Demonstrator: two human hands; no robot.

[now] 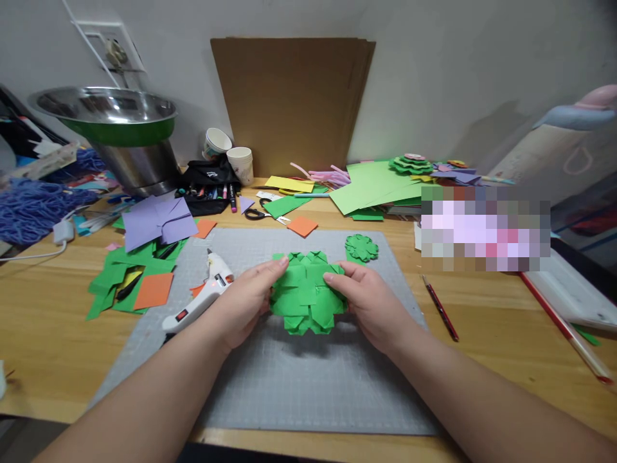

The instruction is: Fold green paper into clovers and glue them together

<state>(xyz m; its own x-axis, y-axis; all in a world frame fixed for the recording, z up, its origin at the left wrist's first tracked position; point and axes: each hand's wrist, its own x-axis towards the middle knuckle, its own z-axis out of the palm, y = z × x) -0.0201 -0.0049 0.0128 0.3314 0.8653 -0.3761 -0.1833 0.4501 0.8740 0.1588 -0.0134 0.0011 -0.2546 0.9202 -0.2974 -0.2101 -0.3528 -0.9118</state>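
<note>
Both hands hold a folded green paper flower (306,292) just above the grey cutting mat (289,379). My left hand (245,302) grips its left edge, thumb on top and fingers curled beneath. My right hand (371,305) pinches its right edge the same way. A smaller green paper flower (361,247) lies on the mat just beyond my right hand. A white hot glue gun (205,296) rests on the mat's left side, close to my left wrist.
Green, purple and orange paper scraps (144,270) lie at the left. Scissors (263,214), a black pen pouch (209,190), paper cups (240,164) and a steel bowl (108,116) stand behind. Paper sheets (371,186) pile at back right. A red pencil (441,308) lies right of the mat.
</note>
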